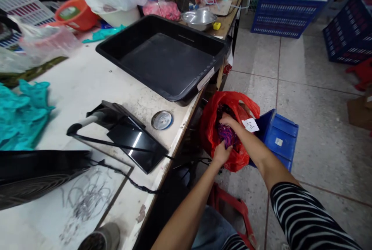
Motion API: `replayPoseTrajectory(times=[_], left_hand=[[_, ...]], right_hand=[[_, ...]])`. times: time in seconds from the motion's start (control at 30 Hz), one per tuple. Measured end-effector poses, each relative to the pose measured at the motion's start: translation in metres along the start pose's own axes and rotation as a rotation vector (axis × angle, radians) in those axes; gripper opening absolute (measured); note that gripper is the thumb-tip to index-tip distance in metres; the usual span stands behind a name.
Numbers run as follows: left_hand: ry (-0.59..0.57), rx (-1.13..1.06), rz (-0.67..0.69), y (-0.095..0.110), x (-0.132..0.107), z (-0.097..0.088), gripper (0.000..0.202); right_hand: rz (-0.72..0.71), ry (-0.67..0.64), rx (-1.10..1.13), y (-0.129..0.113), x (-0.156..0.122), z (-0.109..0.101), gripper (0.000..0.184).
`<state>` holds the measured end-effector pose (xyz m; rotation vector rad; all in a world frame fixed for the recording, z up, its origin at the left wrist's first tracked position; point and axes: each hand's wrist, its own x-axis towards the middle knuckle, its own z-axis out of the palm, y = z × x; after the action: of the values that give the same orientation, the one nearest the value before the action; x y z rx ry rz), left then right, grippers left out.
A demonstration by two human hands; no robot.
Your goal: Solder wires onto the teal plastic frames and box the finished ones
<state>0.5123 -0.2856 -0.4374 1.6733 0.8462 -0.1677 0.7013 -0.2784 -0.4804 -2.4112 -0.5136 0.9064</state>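
A red plastic bag [207, 124] gapes open beside the table, low down near the floor. Inside it lies a bundle of purple and dark strands [228, 134], perhaps cords or strung beads; I cannot tell which. My left hand [222, 153] grips the near end of this bundle, fingers closed. At its far end my right hand [228, 119] reaches into the bag with fingers curled on the strands, partly hidden. A white paper label with handwriting [250, 125] sits at the bag's right edge, next to my right forearm.
A blue plastic bin [280, 136] stands right of the bag, a red stool [245, 211] below. On the table are a large black tray [171, 58], a phone [138, 141], a round tin lid [162, 120] and turquoise cloth [23, 114]. Crates [286, 16] stand behind.
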Motion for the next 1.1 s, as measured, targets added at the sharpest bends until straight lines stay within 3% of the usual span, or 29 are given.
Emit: replayPoseTrajectory(times=[0.17, 0.37, 0.53, 0.63, 0.77, 0.93, 1.1], left_hand=[[-0.06, 0.15, 0.01, 0.015, 0.01, -0.002, 0.033], [0.201, 0.263, 0.01, 0.043, 0.059, -0.024, 0.039], [0.331, 0.333, 0.011, 0.053, 0.102, -0.029, 0.061], [0.386, 0.36, 0.011, 0.053, 0.125, -0.031, 0.055], [0.366, 0.337, -0.012, 0.05, 0.148, -0.035, 0.038], [0.358, 0.268, -0.006, 0.042, 0.144, -0.042, 0.035], [0.337, 0.192, 0.126, 0.037, 0.112, -0.052, 0.042]], right_hand=[[0.036, 0.087, 0.053, 0.017, -0.008, -0.003, 0.04], [0.03, 0.199, 0.111, 0.024, -0.023, 0.005, 0.071], [-0.032, 0.258, 0.2, 0.03, -0.027, 0.018, 0.074], [-0.062, 0.281, 0.283, 0.039, -0.023, 0.027, 0.075], [-0.089, 0.297, 0.45, 0.053, -0.01, 0.036, 0.072], [-0.084, 0.31, 0.614, 0.061, 0.008, 0.032, 0.06], [-0.046, 0.356, 0.615, 0.051, -0.008, 0.015, 0.073]])
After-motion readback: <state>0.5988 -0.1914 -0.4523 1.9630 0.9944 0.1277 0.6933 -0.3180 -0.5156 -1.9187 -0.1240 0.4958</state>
